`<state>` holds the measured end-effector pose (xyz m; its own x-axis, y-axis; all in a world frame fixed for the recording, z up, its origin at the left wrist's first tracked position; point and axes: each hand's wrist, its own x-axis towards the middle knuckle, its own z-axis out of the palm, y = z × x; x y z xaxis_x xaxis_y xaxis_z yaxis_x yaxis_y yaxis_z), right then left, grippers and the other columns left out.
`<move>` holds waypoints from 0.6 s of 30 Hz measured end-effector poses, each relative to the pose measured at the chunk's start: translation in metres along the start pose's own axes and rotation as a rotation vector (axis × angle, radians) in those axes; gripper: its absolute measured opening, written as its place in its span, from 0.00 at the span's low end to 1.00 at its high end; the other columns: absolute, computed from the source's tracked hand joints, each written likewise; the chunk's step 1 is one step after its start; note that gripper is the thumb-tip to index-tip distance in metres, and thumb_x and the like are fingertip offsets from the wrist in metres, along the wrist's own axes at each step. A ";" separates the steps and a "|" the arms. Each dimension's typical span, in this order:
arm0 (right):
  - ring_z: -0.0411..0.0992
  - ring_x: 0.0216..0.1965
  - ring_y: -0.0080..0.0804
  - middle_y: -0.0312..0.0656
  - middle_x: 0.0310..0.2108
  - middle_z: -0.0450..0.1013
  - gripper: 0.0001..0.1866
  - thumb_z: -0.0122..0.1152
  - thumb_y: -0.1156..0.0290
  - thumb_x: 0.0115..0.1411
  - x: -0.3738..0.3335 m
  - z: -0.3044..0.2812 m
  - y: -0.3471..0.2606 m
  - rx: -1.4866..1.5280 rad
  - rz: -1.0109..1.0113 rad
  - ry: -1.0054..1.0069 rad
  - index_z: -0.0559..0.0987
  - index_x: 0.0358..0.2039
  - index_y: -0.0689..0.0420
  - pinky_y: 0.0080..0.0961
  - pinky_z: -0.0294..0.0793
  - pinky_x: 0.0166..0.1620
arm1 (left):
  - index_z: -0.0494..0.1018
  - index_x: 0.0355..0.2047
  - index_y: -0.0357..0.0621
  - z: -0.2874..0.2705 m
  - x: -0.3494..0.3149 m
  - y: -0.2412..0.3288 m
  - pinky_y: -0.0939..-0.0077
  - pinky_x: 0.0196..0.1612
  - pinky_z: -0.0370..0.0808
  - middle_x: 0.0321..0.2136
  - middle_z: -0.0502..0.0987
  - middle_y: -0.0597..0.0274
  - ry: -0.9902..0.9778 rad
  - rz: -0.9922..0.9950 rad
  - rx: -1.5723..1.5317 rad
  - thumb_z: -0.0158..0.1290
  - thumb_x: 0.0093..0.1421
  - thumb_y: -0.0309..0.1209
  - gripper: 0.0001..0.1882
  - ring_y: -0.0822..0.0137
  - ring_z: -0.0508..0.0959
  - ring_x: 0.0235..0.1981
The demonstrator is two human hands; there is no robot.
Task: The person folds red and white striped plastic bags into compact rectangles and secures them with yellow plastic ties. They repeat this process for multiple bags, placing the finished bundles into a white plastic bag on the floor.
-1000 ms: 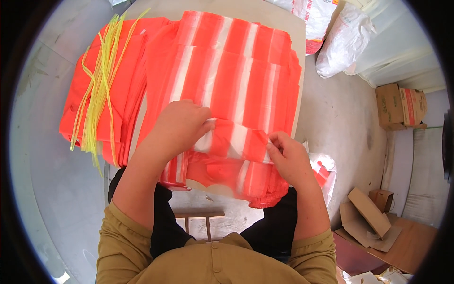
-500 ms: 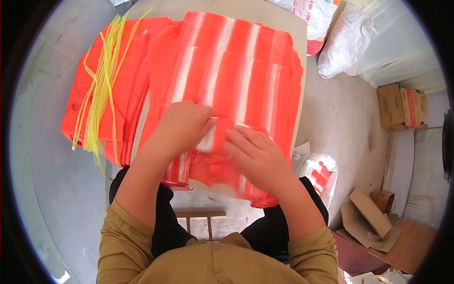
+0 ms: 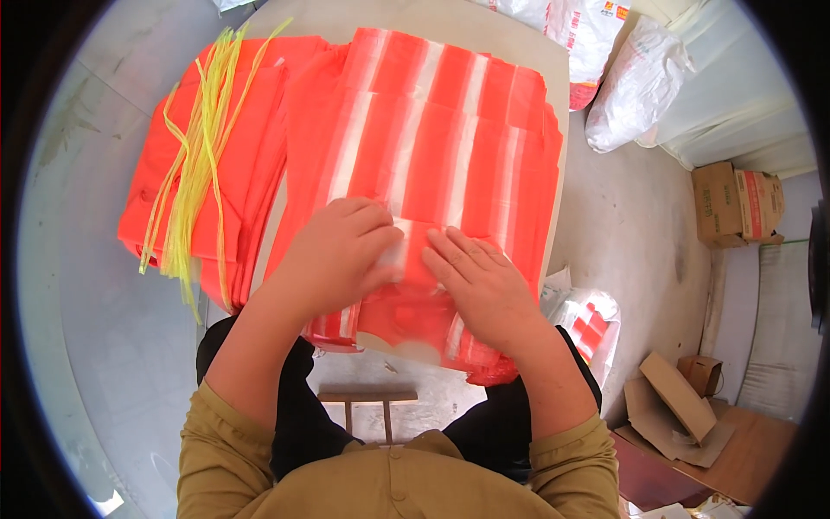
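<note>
A thick stack of red-and-white striped plastic bags [image 3: 419, 143] lies spread over the table in front of me. At its near end, the top plastic bag [image 3: 417, 251] has a folded part lying between my hands. My left hand [image 3: 339, 255] is closed, its fingers curled onto the left side of that fold. My right hand [image 3: 486, 284] rests flat on the fold's right side, fingers stretched out. Nearer my lap, the bags' loose red ends [image 3: 406, 318] show cut-out edges. What lies under my palms is hidden.
Left of the stack lies a pile of folded red plastic [image 3: 160, 203] topped by a bundle of yellow strips [image 3: 201, 164]. White sacks [image 3: 640, 82] stand at the far right. A bag with striped plastic [image 3: 588, 329] and cardboard boxes [image 3: 739, 203] are on the right; a wooden bar frame [image 3: 367, 398] is below.
My left hand has gone from the fold's upper edge to its left side, fingers curled. My right hand now lies flatter on it. The whole view has shifted slightly.
</note>
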<state>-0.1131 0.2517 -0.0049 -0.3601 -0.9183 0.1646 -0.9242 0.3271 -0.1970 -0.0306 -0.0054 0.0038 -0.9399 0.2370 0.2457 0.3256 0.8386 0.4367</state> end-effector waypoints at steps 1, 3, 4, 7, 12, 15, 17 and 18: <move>0.68 0.69 0.44 0.45 0.70 0.68 0.26 0.57 0.77 0.62 0.000 -0.001 0.001 -0.004 0.024 -0.006 0.75 0.63 0.58 0.41 0.70 0.67 | 0.78 0.52 0.42 -0.006 -0.004 0.005 0.56 0.60 0.76 0.54 0.78 0.55 -0.029 -0.009 -0.034 0.69 0.50 0.27 0.27 0.49 0.77 0.57; 0.68 0.69 0.45 0.46 0.69 0.69 0.27 0.57 0.77 0.63 -0.002 -0.005 0.002 -0.013 0.074 -0.019 0.75 0.64 0.58 0.43 0.70 0.67 | 0.78 0.54 0.41 -0.009 -0.009 0.009 0.55 0.62 0.75 0.57 0.78 0.55 -0.043 -0.009 0.003 0.70 0.50 0.28 0.29 0.49 0.76 0.60; 0.69 0.69 0.45 0.46 0.68 0.70 0.27 0.57 0.77 0.63 -0.002 -0.006 0.003 -0.013 0.089 -0.021 0.75 0.63 0.58 0.43 0.70 0.67 | 0.77 0.55 0.41 -0.011 -0.012 0.010 0.55 0.63 0.75 0.59 0.77 0.54 -0.049 -0.013 0.025 0.70 0.50 0.28 0.30 0.49 0.75 0.62; 0.71 0.66 0.47 0.47 0.65 0.73 0.28 0.57 0.78 0.61 -0.002 -0.011 0.006 0.001 0.125 -0.027 0.76 0.63 0.57 0.44 0.71 0.67 | 0.77 0.57 0.41 -0.009 -0.024 0.002 0.55 0.64 0.75 0.61 0.77 0.54 -0.017 -0.044 0.068 0.66 0.52 0.24 0.30 0.48 0.74 0.64; 0.76 0.59 0.51 0.48 0.59 0.78 0.29 0.59 0.81 0.60 0.002 -0.029 0.008 0.138 0.201 -0.037 0.77 0.63 0.54 0.43 0.77 0.61 | 0.80 0.56 0.43 -0.009 -0.034 -0.012 0.55 0.63 0.76 0.57 0.81 0.54 0.021 -0.128 0.140 0.60 0.54 0.17 0.27 0.49 0.76 0.63; 0.78 0.55 0.52 0.48 0.56 0.79 0.28 0.60 0.81 0.61 0.004 -0.041 0.011 0.273 0.309 -0.108 0.77 0.64 0.53 0.41 0.79 0.57 | 0.82 0.54 0.46 -0.018 -0.036 -0.013 0.55 0.62 0.77 0.56 0.82 0.56 0.028 -0.166 0.048 0.59 0.54 0.15 0.26 0.50 0.77 0.62; 0.79 0.55 0.50 0.48 0.56 0.80 0.28 0.60 0.81 0.61 0.002 -0.048 0.019 0.303 0.363 -0.132 0.78 0.63 0.53 0.39 0.79 0.57 | 0.82 0.53 0.46 -0.020 -0.036 -0.014 0.55 0.62 0.77 0.56 0.82 0.57 0.021 -0.177 -0.005 0.59 0.54 0.15 0.25 0.50 0.77 0.62; 0.79 0.55 0.49 0.48 0.55 0.80 0.28 0.61 0.81 0.61 0.000 -0.051 0.024 0.318 0.390 -0.144 0.79 0.63 0.53 0.37 0.79 0.57 | 0.82 0.53 0.47 -0.021 -0.037 -0.014 0.56 0.62 0.77 0.56 0.82 0.57 0.018 -0.181 -0.020 0.60 0.54 0.15 0.25 0.50 0.77 0.62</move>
<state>-0.1415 0.2710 0.0396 -0.6278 -0.7706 -0.1097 -0.6329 0.5874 -0.5043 0.0017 -0.0364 0.0066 -0.9814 0.0746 0.1770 0.1539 0.8567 0.4922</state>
